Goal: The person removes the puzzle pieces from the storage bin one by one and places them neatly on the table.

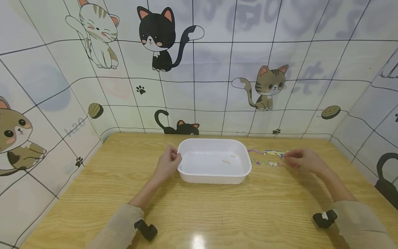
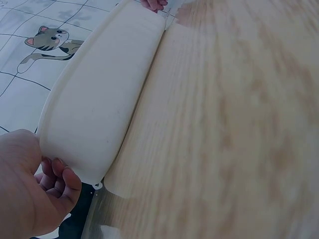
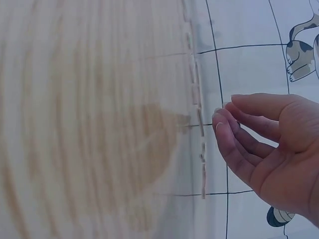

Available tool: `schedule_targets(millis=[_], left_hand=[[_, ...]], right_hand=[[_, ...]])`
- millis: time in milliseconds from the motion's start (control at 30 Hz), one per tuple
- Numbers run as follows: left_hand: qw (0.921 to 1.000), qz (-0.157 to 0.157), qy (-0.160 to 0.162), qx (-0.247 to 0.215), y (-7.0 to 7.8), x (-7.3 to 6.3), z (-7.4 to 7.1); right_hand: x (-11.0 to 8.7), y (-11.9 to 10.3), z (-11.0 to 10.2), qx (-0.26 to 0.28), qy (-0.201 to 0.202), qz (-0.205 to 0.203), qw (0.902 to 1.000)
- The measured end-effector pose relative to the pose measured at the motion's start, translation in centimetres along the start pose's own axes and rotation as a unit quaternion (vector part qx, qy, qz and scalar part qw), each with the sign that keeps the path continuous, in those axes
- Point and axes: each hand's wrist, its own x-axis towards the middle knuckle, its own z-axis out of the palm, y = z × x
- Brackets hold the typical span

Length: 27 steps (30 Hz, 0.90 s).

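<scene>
A white plastic basin (image 1: 214, 179) stands on the wooden table. Its left end is gripped by my left hand (image 1: 168, 162), thumb at the rim and fingers curled against the outer wall, as the left wrist view also shows. Small pale yellow pieces (image 1: 226, 161) lie inside the basin. To its right, small thin colourful pieces (image 1: 273, 153) are laid out in two rough rows. My right hand (image 1: 306, 160) is at the right end of these rows, fingers loosely bent. In the right wrist view nothing shows between the thumb and fingertips of that hand (image 3: 279, 149).
The wooden table (image 1: 199, 214) extends toward me in front of the basin. Behind it and at both sides hangs a white gridded cloth (image 1: 214, 62) printed with cartoon cats. Black wrist cameras (image 1: 146, 230) are strapped over the beige sleeves (image 1: 362, 221).
</scene>
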Motion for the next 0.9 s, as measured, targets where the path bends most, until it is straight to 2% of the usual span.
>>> schedule_targets(millis=[233,500,667,900], left_hand=[[1.0,-0.001,-0.005,-0.003,0.1,-0.1,-0.1],[1.0,-0.006,-0.004,-0.005,0.1,-0.1,-0.1],[1.0,0.001,-0.004,-0.007,0.1,-0.1,-0.1],[1.0,-0.003,-0.003,-0.006,0.0,-0.1,-0.1]], right_hand=[[0.0,-1.1,-0.3,0.017,0.006,-0.016,0.9997],[-0.2,-3.2,0.0,0.008,0.012,-0.043,0.999],[0.0,-4.9,0.4,0.018,0.022,-0.073,0.9969],[0.7,-7.2,1.4,0.018,0.019,-0.086,0.9959]])
